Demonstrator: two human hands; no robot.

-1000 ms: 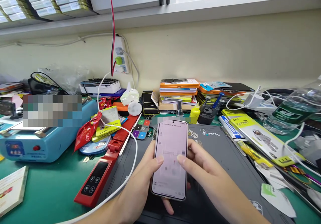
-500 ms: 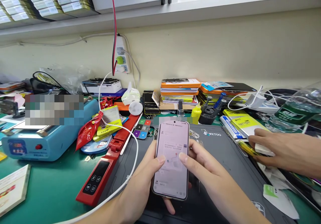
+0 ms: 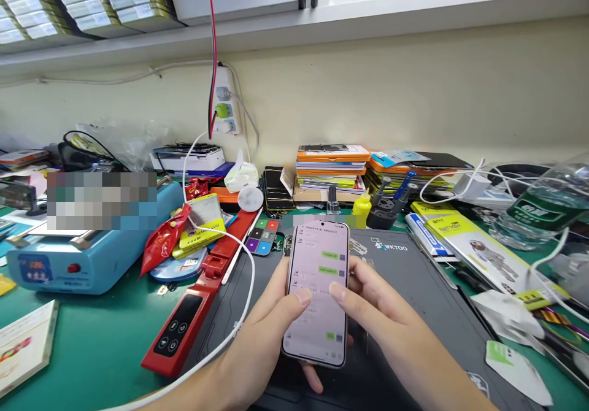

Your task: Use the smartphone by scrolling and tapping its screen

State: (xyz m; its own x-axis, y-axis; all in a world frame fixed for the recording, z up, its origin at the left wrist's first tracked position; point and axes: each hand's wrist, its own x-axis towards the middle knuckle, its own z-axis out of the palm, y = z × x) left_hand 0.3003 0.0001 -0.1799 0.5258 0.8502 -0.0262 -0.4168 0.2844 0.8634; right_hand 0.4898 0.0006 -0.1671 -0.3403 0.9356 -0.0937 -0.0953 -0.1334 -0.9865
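Both of my hands hold a smartphone upright over a dark grey work mat. Its lit screen shows a chat with green message bubbles. My left hand wraps the phone's left edge and bottom, thumb resting on the screen. From the right side my right hand grips it, thumb also on the glass. A white cable curves past my left wrist.
A red flat tool lies left of the mat, beside a blue machine. Stacked phone-part boxes line the wall. Battery packs, a water bottle and white cables sit at right. A booklet lies at far left.
Another person's hand that reached in at the right half a second ago has gone, and a small yellow item by the battery packs went with it. The phone screen changed from a map to a chat.
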